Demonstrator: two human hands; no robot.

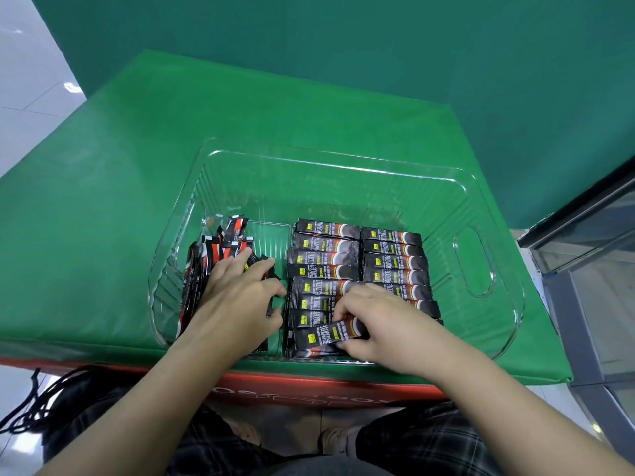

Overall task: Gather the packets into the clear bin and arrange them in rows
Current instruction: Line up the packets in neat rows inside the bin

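Here's the clear bin (488,214), a ribbed see-through tub with cut-out handles, sitting on the green-covered bench (137,149) close to its near edge. Inside, dark stick packets with yellow labels and a red stripe are laid flat in two neat rows: the middle row (323,259) and the right-hand row (395,262), side by side and touching, running from mid-bin to the bin's near wall. Over by the bin's left wall there's a loose heap of packets (220,245), some standing on edge and leaning against that wall.

Now the hands. The left hand (237,300) is down on that loose heap, fingers spread and bent over the packets, thumb hooked round a few of them, so it's gripping packets. The right hand (371,324) is at the near end of the middle row, fingers and thumb pinching a single packet (326,334) that lies tilted across the row's near end.

Beyond the bench there's a green backdrop (378,46); below its near edge a red box front (309,386), plaid trousers (429,438) and a black cord (37,403).
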